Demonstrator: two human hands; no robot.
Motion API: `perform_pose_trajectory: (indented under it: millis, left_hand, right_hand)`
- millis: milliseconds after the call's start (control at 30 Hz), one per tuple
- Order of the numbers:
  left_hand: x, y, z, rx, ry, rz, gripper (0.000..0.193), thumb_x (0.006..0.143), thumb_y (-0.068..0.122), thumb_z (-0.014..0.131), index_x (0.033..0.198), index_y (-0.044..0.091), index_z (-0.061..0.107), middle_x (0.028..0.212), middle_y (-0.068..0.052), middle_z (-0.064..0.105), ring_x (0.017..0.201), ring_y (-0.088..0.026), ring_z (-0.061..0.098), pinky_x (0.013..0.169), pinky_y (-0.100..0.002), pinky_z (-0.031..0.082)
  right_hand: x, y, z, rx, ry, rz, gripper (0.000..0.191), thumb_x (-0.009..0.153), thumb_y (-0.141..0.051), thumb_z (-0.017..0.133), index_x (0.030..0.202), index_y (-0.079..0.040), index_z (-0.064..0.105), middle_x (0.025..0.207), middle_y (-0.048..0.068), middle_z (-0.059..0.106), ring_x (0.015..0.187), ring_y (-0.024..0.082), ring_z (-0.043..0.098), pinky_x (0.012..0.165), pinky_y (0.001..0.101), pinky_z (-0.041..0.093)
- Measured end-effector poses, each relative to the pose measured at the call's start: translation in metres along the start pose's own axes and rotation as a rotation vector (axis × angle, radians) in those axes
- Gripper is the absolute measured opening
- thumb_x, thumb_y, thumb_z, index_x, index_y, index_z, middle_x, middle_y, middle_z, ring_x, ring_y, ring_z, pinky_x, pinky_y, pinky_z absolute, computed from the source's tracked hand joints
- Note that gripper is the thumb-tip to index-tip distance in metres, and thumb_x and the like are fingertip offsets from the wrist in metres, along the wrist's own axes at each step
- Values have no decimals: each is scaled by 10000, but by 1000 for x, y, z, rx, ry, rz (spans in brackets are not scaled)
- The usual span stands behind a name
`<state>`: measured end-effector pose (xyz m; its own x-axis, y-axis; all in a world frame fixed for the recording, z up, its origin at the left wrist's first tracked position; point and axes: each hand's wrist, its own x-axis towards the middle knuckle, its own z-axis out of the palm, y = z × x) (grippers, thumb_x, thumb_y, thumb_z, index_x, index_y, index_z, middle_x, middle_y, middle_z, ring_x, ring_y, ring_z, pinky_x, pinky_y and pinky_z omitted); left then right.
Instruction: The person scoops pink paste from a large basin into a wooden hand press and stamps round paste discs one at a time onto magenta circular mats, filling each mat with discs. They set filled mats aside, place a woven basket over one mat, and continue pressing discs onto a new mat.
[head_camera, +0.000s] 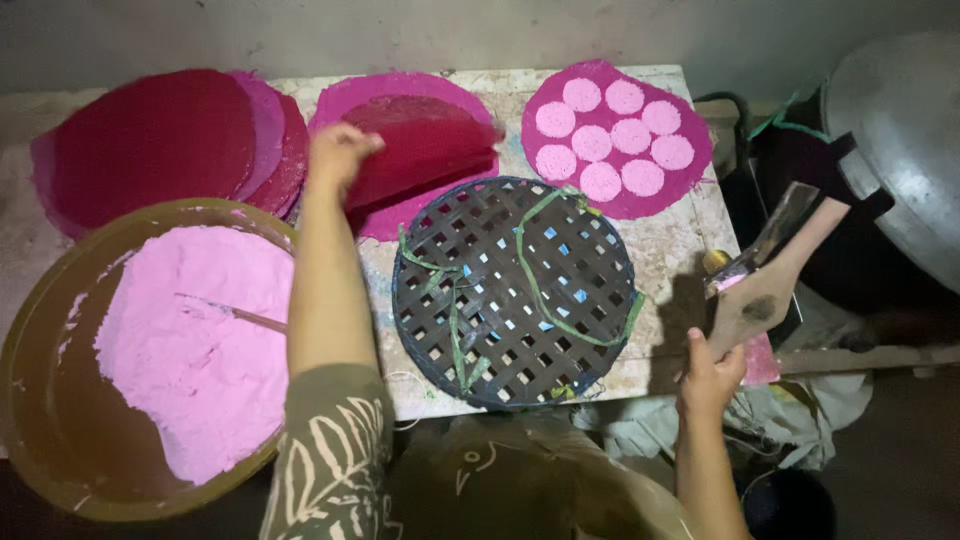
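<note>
Both hands busy: left hand (338, 152) grips red sheet (425, 145), right hand (710, 378) wooden paddle (770, 285).

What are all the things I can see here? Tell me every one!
Bowl: one, brown, bottom left, holding pink powder.
Stick: one, thin, lying in the powder.
Dark red round sheets: a stack, count unclear, top left.
Folded sheet: one, dark red, on a pink round mat, top middle.
Woven tray: one, dark with green strips, middle of the table.
Pink mat with small discs: one mat, nine pale pink discs, top right.
Metal lid: one, grey, far right.
Wooden paddle: one, light brown, right.
Left hand: gripping the folded sheet's edge.
Right hand: holding the paddle's handle.
</note>
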<state>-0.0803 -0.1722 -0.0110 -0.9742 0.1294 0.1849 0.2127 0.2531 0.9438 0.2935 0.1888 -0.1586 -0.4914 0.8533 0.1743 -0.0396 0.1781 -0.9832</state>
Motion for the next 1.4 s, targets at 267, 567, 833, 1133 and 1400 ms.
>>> perform_pose_trajectory:
  millis: [267, 567, 833, 1133, 1400]
  left_hand:
    - [-54, 46, 26, 337, 86, 399, 175, 995, 134, 739, 1030, 47, 591, 865, -122, 720, 749, -268, 717, 664, -397, 535]
    - [-235, -40, 149, 355, -222, 584, 374, 847, 28, 581, 1191, 113, 699, 1142, -114, 763, 1017, -303, 736, 897, -431, 589]
    - [-303, -94, 158, 436, -394, 431, 378, 864, 37, 580, 1216, 95, 702, 1199, -110, 742, 1073, -312, 716, 895, -431, 567]
    - [-322, -90, 38, 295, -149, 148, 396, 940, 172, 681, 1321, 79, 624, 1326, -153, 647, 1234, -349, 623, 1053, -435, 492]
    - [-343, -172, -52, 682, -108, -116, 265, 890, 132, 706, 1136, 49, 655, 1069, -166, 678, 927, -367, 669, 773, -485, 534]
  right_hand:
    - [16, 8, -7, 68, -91, 8, 254, 973, -112, 739, 1162, -14, 600, 984, 54, 669, 811, 138, 642, 745, 279, 515]
    - [39, 18, -8, 193, -317, -17, 251, 1040, -211, 648, 1166, -5, 577, 1015, 76, 673, 868, 178, 656, 816, 303, 534]
    - [17, 12, 5, 327, -357, 34, 339, 1011, -240, 662, 1220, 2, 551, 1022, 106, 666, 875, 198, 646, 796, 332, 534]
    - [-31, -10, 25, 411, -413, 102, 362, 993, -255, 673, 1221, -7, 541, 1021, 121, 653, 882, 214, 650, 787, 329, 535]
    - [-87, -24, 52, 413, -427, 89, 343, 998, -296, 661, 1128, 9, 575, 990, 120, 648, 873, 216, 634, 775, 324, 510]
